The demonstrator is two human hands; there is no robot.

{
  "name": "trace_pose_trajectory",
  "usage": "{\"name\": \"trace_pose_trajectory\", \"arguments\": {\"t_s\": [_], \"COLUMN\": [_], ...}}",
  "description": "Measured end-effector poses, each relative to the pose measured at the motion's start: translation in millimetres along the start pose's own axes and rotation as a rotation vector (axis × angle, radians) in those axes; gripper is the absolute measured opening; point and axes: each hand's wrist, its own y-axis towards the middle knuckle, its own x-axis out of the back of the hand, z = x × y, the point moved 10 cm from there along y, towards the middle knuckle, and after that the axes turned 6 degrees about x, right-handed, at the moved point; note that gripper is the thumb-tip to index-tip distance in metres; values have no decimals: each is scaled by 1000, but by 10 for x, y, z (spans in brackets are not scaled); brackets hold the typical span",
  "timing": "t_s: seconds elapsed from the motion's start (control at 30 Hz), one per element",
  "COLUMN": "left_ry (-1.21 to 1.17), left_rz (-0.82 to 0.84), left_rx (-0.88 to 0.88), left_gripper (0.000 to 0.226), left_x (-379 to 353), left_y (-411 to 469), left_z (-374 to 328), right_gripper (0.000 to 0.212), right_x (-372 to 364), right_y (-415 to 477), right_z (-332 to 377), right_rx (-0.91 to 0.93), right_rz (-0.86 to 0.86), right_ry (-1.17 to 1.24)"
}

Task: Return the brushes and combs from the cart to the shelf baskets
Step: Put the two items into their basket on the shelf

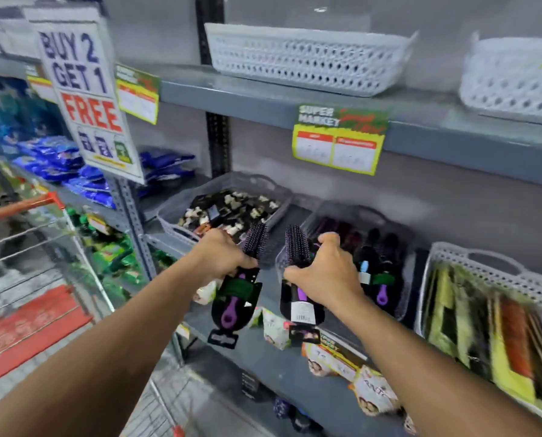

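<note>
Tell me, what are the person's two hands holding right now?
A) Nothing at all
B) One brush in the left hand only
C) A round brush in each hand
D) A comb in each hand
C: the left hand grips one purple-handled round brush, and the right hand grips another brush, both in front of the grey basket of brushes.

Left hand (222, 253) and right hand (326, 269) each grip purple round brush (257, 239), (296, 246) before grey shelf basket (402, 298) of brushes; red cart (20, 206) at left.
</note>
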Motion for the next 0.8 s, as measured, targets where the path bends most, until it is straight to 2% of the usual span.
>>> {"name": "trace_pose_trajectory", "arguments": {"t_s": [0.13, 0.37, 0.47, 0.63, 0.8], "left_ry": [40, 61, 96, 147, 177], "left_rz": [74, 147, 179, 207, 199], "left_rx": [-40, -64, -75, -83, -71], "left_gripper": [33, 43, 34, 21, 27], "left_x": [-289, -837, -1080, -1410, -1691], "left_y": [220, 551, 650, 805, 1009], "left_z": [-350, -734, -872, -1006, -1013], "right_gripper": [75, 76, 76, 70, 51], "right_x": [247, 539, 590, 648, 633], "right_y": [150, 357, 445, 591, 642], "right_z": [-265, -661, -861, -1134, -1365], "right_rx": [-71, -194, -255, -345, -393], "right_rz": [-32, -107, -107, -99, -149], "right_ry": [11, -34, -35, -70, -82]}}
